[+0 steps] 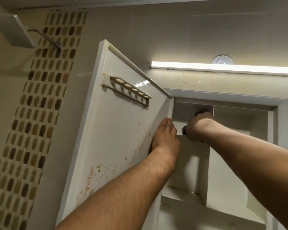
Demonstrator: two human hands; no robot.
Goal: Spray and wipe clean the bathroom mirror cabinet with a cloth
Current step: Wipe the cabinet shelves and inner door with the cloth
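The right hand [196, 128] reaches into the cabinet's [279, 107] top compartment; its fingers are hidden, so any hold cannot be told. Door [116, 130] and cabinet are cut off at 6 o'clock, the lamp [223, 67] at 3.

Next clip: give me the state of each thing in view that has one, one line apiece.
Cabinet door: swung open, inner face rust-stained.
Rack: on the door, slots empty.
Cabinet: open.
Light strip: on.
Left hand: fingers straight, flat against the door near its hinge edge.
Right hand: inside the cabinet, curled round a dark object, too hidden to identify.
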